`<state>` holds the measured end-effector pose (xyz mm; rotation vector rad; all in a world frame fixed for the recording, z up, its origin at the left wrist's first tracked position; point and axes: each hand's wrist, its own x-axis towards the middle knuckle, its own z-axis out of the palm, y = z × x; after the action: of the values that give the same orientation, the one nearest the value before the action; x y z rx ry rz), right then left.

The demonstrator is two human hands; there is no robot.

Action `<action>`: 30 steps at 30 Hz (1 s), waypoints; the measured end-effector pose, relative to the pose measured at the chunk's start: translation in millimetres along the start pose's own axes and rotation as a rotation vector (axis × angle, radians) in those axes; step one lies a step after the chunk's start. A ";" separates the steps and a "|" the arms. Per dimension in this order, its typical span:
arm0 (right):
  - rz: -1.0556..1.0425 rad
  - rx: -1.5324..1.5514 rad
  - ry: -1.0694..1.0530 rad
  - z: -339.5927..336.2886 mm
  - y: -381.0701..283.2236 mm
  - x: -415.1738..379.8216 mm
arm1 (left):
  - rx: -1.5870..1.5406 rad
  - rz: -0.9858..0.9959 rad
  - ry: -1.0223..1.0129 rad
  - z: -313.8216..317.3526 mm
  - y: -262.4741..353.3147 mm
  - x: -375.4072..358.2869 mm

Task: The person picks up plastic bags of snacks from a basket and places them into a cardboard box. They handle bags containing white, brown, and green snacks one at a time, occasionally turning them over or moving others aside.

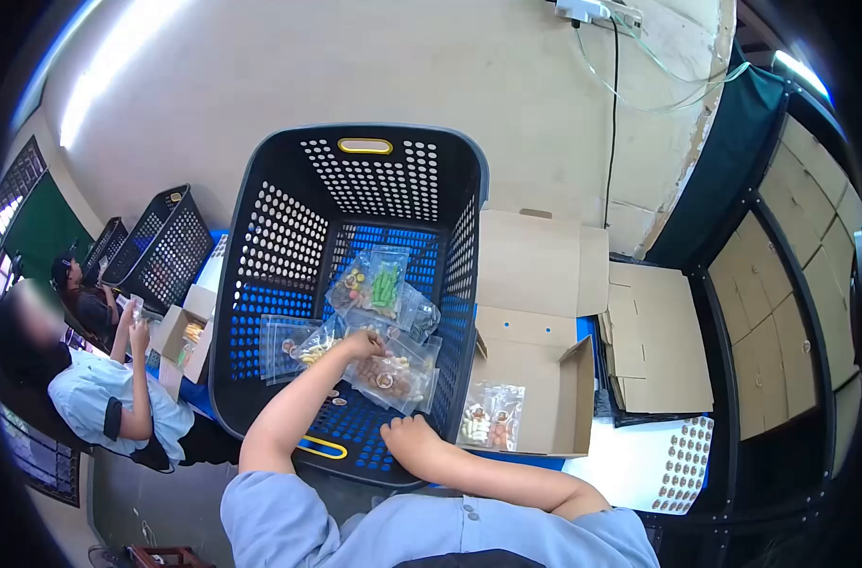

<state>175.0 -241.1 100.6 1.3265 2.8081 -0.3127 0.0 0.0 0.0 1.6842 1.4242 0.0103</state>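
Head view: has the left hand (365, 344) inside a large black plastic basket (369, 208) with perforated walls, fingers bent down onto a heap of clear plastic pouches (367, 320) lying in the basket. Cannot tell a pinch on one pouch from a mere touch there. Rests the right hand (414, 442) at the basket's near rim, toward the right corner, with fingers loosely curled; cannot tell gripping from leaning. Shows, in the basket, a clear pouch of brown pieces (398, 369) just below the left hand, a clear pouch of bright green sticks (385, 289) toward the far wall, and a clear pouch of pale yellow pieces (315, 352) toward the left wall. Shows, just right of the basket, an open brown cardboard box (535, 379) containing a clear pouch of white pieces (475, 421) and a clear pouch of reddish-brown pieces (504, 431), side by side. Shows, farther right of the basket, a stack of flat brown cardboard (658, 341) and a white sheet of round brown stickers (688, 459). Includes, left of the basket, a person in a light-blue shirt (119, 398) with a small clear packet (136, 305) in raised hands.
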 end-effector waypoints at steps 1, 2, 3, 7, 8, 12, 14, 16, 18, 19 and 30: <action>-0.012 0.014 0.031 -3.2 1.6 -3.4 | -0.049 0.074 -0.002 -1.6 3.9 -5.4; -0.023 0.026 0.062 -5.8 3.0 -5.7 | -0.099 0.150 -0.002 -4.5 8.6 -9.8; -0.026 0.037 0.079 -6.3 -2.2 -0.5 | -0.080 0.142 0.003 -20.0 10.7 -20.7; -0.012 0.073 0.132 -13.0 12.6 4.2 | -0.347 0.386 0.218 -64.3 60.3 -48.3; -0.016 0.110 0.135 -14.4 18.1 3.1 | -0.313 0.346 0.260 -75.1 85.2 -69.2; -0.020 0.236 0.186 -31.3 37.9 10.9 | -0.389 0.528 0.341 -99.5 117.6 -137.7; 0.009 0.242 0.201 -35.2 54.2 18.3 | -0.295 0.620 0.485 -90.9 132.5 -179.9; 0.041 0.253 0.225 -43.2 71.1 27.3 | -0.085 0.574 0.668 -76.1 146.0 -225.5; 0.044 0.186 0.314 -56.0 88.2 37.7 | 0.046 0.547 0.862 -59.2 134.0 -240.1; 0.044 0.186 0.320 -60.6 96.6 44.1 | 0.179 0.572 0.967 -53.5 125.3 -241.2; 0.131 0.372 0.236 -91.6 120.0 76.4 | -0.164 0.457 1.127 -43.7 98.5 -222.1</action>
<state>224.4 -91.3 161.8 1.7133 2.9316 -0.7510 -20.5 -141.6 201.1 1.8860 1.6505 1.4791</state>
